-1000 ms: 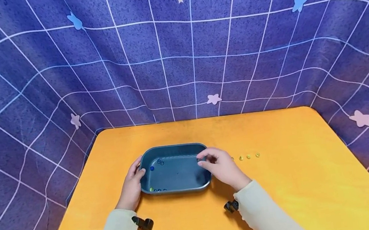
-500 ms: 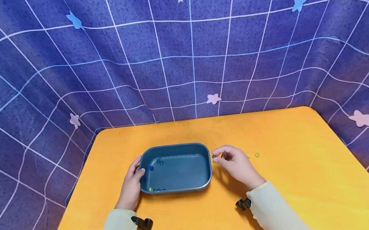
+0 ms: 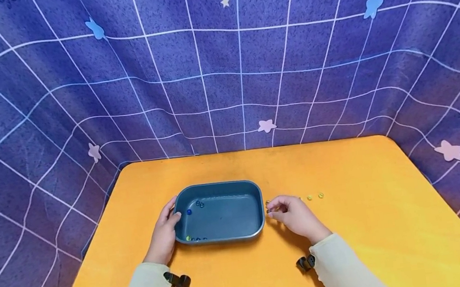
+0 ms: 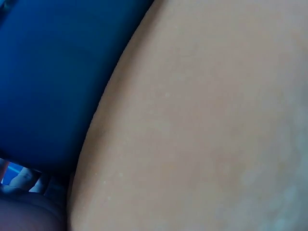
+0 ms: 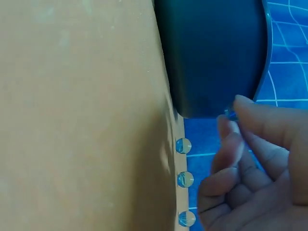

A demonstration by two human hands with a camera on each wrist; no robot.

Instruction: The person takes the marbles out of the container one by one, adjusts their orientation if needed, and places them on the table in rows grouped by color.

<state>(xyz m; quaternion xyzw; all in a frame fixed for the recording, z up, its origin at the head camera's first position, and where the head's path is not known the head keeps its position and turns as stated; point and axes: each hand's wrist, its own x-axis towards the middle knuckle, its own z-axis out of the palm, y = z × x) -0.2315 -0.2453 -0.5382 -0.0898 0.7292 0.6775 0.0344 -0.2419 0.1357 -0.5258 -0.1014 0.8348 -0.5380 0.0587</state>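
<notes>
Pinching 1 marble (image 5: 231, 114), right hand (image 3: 293, 213) (loosely curled)

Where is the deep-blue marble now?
In the head view, the deep-blue marble lies inside the tray near its left end, just right of the left hand, with two paler marbles to its right.

Tray (image 3: 231, 220) on table (image 3: 238, 281); marbles (image 3: 189, 212) inside, more marbles (image 3: 321, 195) rightward.

Head view: from above, forward-down over counter (image 3: 233, 277). Wrist views: low, close in, rolled sideways, facing tray (image 3: 226, 218). Head and right wrist share tray, marbles (image 5: 185, 179), curtain (image 3: 223, 87).
</notes>
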